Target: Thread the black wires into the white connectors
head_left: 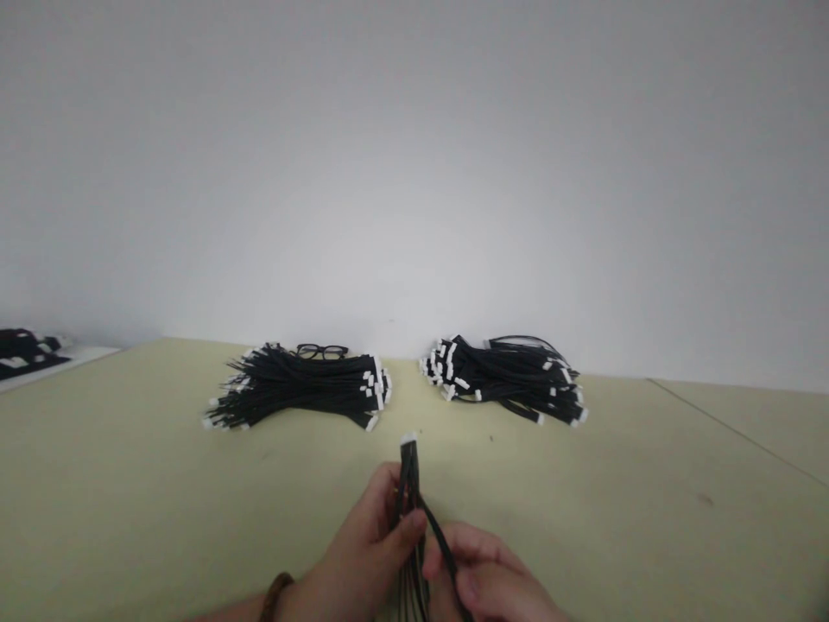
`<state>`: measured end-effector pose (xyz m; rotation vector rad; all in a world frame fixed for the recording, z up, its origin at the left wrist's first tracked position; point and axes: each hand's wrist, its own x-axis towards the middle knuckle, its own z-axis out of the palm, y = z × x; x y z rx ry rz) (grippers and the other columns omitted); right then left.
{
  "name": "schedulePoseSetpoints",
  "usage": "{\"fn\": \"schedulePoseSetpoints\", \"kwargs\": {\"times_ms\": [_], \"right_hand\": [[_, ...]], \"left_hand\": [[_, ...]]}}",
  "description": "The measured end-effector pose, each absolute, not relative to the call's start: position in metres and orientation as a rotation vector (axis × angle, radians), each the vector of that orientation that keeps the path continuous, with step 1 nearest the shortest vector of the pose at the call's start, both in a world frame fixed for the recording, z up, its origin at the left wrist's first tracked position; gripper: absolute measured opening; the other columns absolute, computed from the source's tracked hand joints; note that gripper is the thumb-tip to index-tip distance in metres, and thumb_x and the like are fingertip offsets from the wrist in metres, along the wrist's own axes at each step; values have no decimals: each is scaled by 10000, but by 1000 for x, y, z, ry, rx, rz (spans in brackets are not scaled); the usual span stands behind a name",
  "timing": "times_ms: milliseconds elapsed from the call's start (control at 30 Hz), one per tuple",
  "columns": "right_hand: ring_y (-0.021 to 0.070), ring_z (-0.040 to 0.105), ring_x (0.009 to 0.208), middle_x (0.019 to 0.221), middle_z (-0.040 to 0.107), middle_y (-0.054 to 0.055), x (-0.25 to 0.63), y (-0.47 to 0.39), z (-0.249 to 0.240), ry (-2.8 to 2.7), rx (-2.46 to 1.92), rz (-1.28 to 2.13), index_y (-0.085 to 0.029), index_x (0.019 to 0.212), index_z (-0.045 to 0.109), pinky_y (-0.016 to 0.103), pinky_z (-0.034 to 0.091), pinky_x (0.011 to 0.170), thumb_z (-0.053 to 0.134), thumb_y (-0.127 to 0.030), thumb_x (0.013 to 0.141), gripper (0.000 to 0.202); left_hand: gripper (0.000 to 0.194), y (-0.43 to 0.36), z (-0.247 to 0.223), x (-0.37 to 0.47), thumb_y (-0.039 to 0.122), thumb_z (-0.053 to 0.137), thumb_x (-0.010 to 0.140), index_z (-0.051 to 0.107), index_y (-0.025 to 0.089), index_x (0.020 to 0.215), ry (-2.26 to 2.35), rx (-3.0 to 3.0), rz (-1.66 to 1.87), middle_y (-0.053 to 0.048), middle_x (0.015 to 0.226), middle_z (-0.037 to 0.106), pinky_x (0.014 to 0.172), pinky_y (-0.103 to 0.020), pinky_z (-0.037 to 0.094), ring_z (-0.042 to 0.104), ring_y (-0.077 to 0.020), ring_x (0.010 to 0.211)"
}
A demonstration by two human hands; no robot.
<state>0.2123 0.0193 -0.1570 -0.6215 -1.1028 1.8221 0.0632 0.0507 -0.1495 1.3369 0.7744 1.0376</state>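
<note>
Nearest the camera, the left hand [353, 557], with a brown bracelet [277, 596] at its wrist, grips a black cable bundle [410, 475]; the thumb lies across the front of the wires, the other fingers behind. The bundle stands roughly lengthwise to the view, its white connector [408, 439] pointing away from the person, its lower end cut off by the frame edge. Just beside it, the right hand [498, 574] has its fingers closed on a black strand [440, 536] that splays from the same bundle. Both hands are above the pale yellow worktop [622, 518]. Farther off, two piles of like cables lie side by side with a gap between: the left pile [304, 389] and the right pile [505, 376], each showing white connectors at both ends. Eyeglasses [322, 351] rest just behind the left pile. At far left, more dark cables [26, 345] lie on a white surface [97, 352]. A plain pale wall [414, 173] stands behind.
</note>
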Motion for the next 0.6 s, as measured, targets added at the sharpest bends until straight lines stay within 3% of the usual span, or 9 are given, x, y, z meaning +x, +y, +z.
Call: {"fn": "schedulePoseSetpoints", "kwargs": {"times_ms": [100,167,200,300,400,500,600], "right_hand": [[126,567,586,583,569,-36,206,28,-154,-1027,-585,1649,-204,848,626,242,448,626,697,-536,690,374],[158,593,796,746,627,4,210,29,-153,-1075,-633,1498,-212,823,629,283,431,817,680,-475,755,276],[173,584,850,809,633,24,213,28,-154,-1164,-682,1394,-211,818,632,302,419,855,654,-437,792,229],[198,569,851,877,600,53,216,24,-161,-1585,-829,1004,-218,811,624,334,454,817,571,-351,840,146],[161,558,771,885,551,27,214,20,-170,-1829,-915,861,-245,790,608,259,484,694,572,-261,800,40],[153,556,782,917,534,18,211,18,-172,-1858,-968,885,-259,844,599,230,484,661,589,-153,725,159],[195,534,965,1054,502,48,211,18,-166,-1851,-988,843,-236,854,592,290,451,836,570,-53,602,312]], "left_hand": [[301,55,-143,53,245,727,719,562,224,970,1016,1528,1333,-14,851,548,746,-263,393,495,-183,801],[87,52,-139,49,249,656,782,610,216,848,970,1712,1296,-23,826,555,742,-255,387,489,-182,782],[80,50,-137,48,282,604,823,618,211,788,908,1753,1215,-23,791,560,729,-251,388,489,-180,759],[294,44,-138,50,438,498,872,621,205,739,797,1623,980,-14,726,565,695,-246,397,475,-171,712],[406,45,-144,54,582,544,787,600,183,743,723,1450,804,8,690,516,606,-245,377,429,-146,641],[408,51,-149,58,556,661,704,562,162,743,727,1429,699,42,654,449,539,-224,325,375,-116,590],[302,54,-147,59,458,616,786,539,175,718,857,1361,819,42,645,449,548,-218,341,386,-118,598]]}}
